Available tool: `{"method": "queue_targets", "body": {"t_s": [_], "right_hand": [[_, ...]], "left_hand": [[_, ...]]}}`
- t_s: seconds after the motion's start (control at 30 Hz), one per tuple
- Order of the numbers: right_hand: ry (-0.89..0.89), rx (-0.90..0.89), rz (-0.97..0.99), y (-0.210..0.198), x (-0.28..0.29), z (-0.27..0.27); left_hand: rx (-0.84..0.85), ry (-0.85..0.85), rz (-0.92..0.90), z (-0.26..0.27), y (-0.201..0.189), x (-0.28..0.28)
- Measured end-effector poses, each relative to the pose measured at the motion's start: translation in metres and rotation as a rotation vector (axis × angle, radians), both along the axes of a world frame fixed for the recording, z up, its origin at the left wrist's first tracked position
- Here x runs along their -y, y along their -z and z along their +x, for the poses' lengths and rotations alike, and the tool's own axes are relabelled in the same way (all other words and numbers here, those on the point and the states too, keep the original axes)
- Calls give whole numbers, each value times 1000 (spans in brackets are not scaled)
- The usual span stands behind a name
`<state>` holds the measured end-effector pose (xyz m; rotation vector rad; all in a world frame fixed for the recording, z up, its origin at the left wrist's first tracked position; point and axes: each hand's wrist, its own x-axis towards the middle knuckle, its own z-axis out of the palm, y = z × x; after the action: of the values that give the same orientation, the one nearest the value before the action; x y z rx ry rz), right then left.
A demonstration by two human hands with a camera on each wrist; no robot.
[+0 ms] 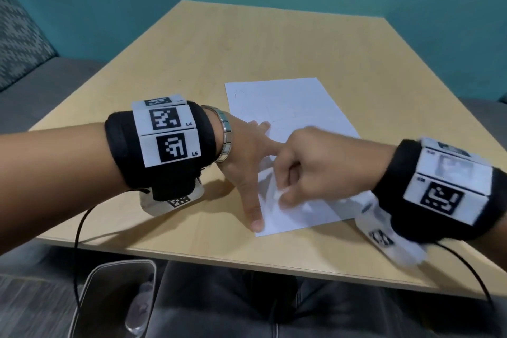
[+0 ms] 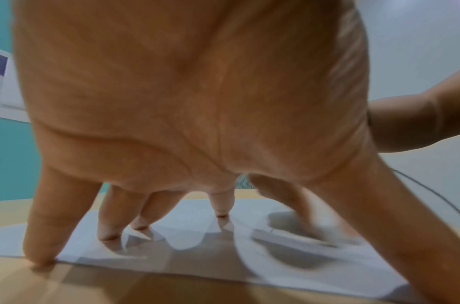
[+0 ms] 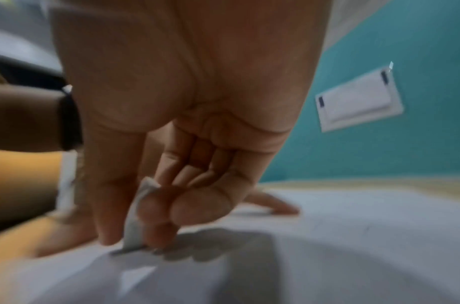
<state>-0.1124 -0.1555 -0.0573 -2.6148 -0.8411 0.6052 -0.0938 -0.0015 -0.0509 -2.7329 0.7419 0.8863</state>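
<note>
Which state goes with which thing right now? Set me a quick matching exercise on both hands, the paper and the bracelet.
Things:
1. left hand
2. right hand
3. sheet of paper
4. bracelet

States:
A. pinches a small white piece against the sheet
B. lies on the wooden table
C. fingers spread, pressing the sheet down
D. silvery links

Pairs: 1-C, 2-A, 3-B, 4-D
</note>
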Motion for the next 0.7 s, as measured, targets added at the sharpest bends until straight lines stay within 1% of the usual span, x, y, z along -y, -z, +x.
{"method": "queue_targets", "body": {"t_s": [0.03, 0.07, 0.13, 0.2, 0.23, 0.3, 0.33, 0.47, 0.5, 0.6, 0.63, 0.7], "right_hand": [[-30, -51, -9, -1, -1, -5], [-15, -46, -15, 0, 0, -2], [81, 60, 4, -1, 7, 15], [108, 111, 14, -1, 8, 20], [68, 93, 6, 0, 6, 15], [-49, 0, -27, -1, 0, -2], [-64, -20, -34, -2, 0, -4], [65, 123, -20, -4, 10, 17], [54, 107, -18, -4, 10, 14], [-73, -18, -42, -3, 4, -7], [-66, -13, -50, -4, 4, -6], [17, 106, -59, -4, 9, 8]], "left_hand": [[-22, -5, 24, 0, -1, -1], [-34, -10, 43, 0, -1, 0], [-17, -12, 82, 2, 1, 2], [6, -3, 108, 4, 2, 4], [2, 5, 103, 4, 1, 5], [-10, 13, 87, 3, 0, 6], [-11, 11, 86, 3, 0, 6], [9, 15, 125, 3, 2, 6], [7, 13, 126, 3, 1, 6], [-7, 8, 114, 2, -1, 7], [-10, 7, 118, 2, -2, 7], [2, 15, 137, 2, -1, 8]]}}
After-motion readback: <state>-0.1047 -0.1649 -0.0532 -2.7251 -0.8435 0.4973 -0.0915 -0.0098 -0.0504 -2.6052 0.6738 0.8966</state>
